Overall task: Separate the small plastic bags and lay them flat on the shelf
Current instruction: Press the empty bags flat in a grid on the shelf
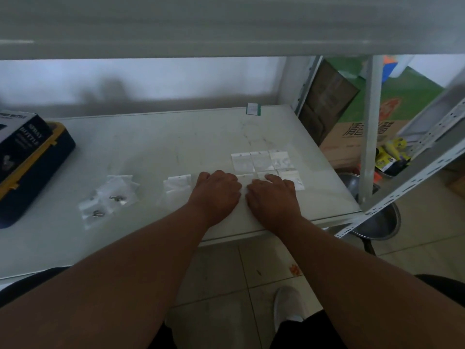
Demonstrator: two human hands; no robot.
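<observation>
While both palms lie face down on the shelf point(156, 137), left hand point(217, 190) and right hand point(273, 196) side by side, fingers pressing a bag point(245, 178), laid bags point(261, 161) just beyond, loose pile point(177, 185) left.

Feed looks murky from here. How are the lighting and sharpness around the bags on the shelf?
Head view: dim and soft overall; the laid-out bags by the right hand and left hand read as pale, low-contrast squares; the upper shelf is blurred; the back wall carries a hazy shadow; wide-angle bending at the edges.
</observation>
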